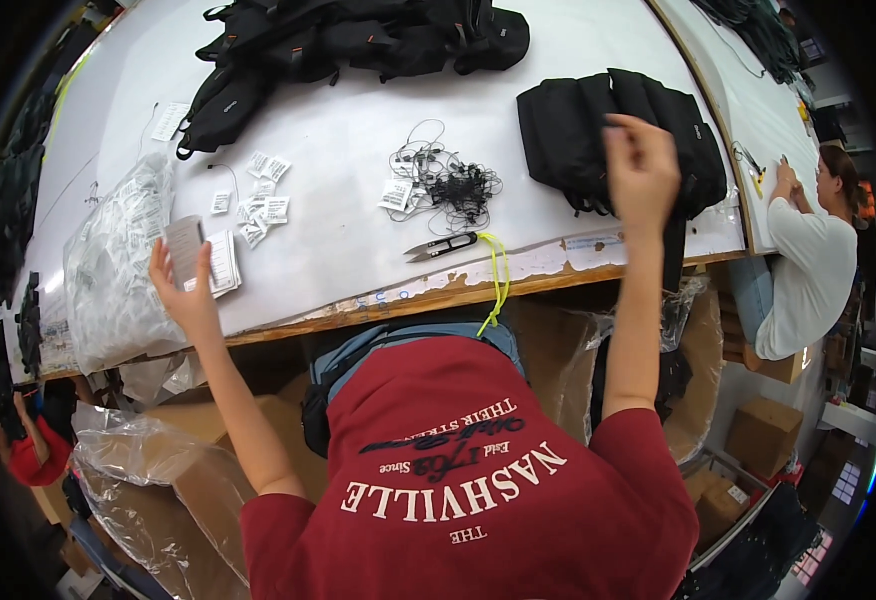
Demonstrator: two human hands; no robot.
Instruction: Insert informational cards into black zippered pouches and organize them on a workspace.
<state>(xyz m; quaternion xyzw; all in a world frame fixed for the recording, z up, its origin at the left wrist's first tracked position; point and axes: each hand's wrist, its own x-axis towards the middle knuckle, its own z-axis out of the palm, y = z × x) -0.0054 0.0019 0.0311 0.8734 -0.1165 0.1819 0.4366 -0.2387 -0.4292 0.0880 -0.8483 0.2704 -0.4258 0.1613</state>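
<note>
My left hand (187, 292) is at the table's near left, with thumb and fingers spread around a grey printed card (187, 238). Whether it touches the card I cannot tell. Beside it lies a stack of white printed cards (226, 264). My right hand (643, 180) is raised in front of a folded black fabric bag (570, 130). Its fingers are bent together, and anything between them is too small to see. Thread snips (445, 246) lie near the front edge, tied to a yellow cord (499, 290). Behind them is a tangle of black tag strings (458, 190).
A clear plastic bag of white labels (118, 270) sits at the left. Loose white tags (266, 208) lie scattered nearby. More black bags (358, 45) are heaped at the back. Cartons with plastic liners (173, 470) stand below the table. Another person (808, 260) works at the right.
</note>
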